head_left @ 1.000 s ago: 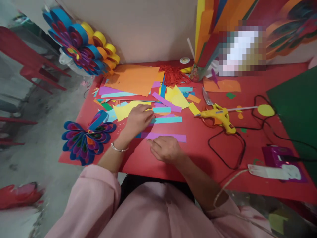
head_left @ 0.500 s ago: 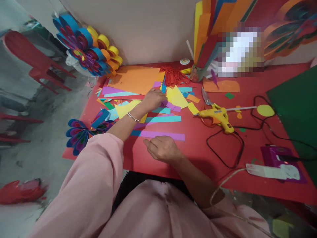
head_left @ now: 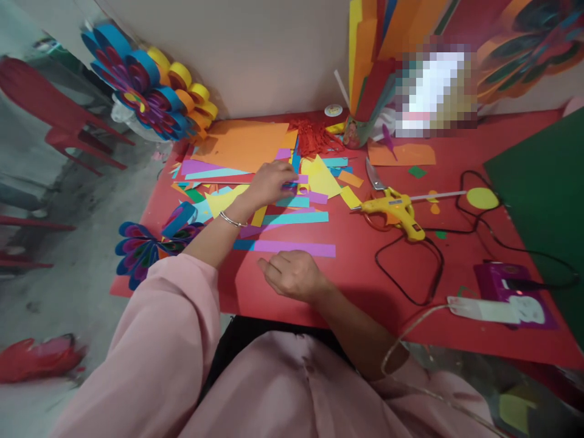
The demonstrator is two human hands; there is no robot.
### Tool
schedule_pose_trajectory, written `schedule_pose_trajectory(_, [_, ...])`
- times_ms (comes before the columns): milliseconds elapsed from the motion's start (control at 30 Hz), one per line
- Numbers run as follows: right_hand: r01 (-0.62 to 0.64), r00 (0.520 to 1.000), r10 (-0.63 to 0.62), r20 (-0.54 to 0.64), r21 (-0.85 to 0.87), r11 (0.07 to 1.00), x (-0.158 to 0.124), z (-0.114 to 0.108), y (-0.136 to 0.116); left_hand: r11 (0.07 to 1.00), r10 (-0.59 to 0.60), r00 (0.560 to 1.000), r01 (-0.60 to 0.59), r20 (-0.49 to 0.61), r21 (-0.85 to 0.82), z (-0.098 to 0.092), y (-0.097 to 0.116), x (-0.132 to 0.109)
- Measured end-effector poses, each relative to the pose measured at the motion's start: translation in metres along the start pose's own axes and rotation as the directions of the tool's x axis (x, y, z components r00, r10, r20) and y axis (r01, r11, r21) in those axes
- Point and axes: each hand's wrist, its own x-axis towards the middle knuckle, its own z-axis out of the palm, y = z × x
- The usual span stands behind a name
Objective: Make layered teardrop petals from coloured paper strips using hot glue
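Head: right hand between purple strip and open table edge

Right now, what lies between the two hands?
Between left hand and right hand: paper strips, turquoise and purple among them, on the red table; head view.

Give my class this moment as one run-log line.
left hand: over paper strips, grip unclear | right hand: curled beside long purple strip | glue gun: on table, lying across scissors
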Motion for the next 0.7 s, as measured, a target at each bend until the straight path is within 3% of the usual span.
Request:
schedule_pose_trajectory(167, [-0.019,1.000,0.019,-0.013,-0.008,1.000,0.002,-0.002,0.002,0.997,0.070,0.994,-0.071,0.086,0.013,0.011,0.022,-0.017])
schedule_pose_trajectory(433, [-0.016,1.000,0.016,-0.014,0.013,1.000,0.001,0.000,-0.004,0.985,0.074,0.991,-0.090,-0.112,-0.144,0.027,0.027,-0.079])
schedule_pose_trajectory(567, [-0.020,0.999,0.018,0.048,0.048,0.999,-0.001,0.001,-0.002,0.962,0.047,0.992,-0.077,-0.117,-0.262,0.026,0.025,-0.082])
schedule_pose_trajectory(700, [-0.022,1.000,0.021,0.020,0.020,1.000,0.000,0.000,0.001,0.973,-0.044,0.994,0.019,-0.104,-0.228,0.024,0.023,-0.076])
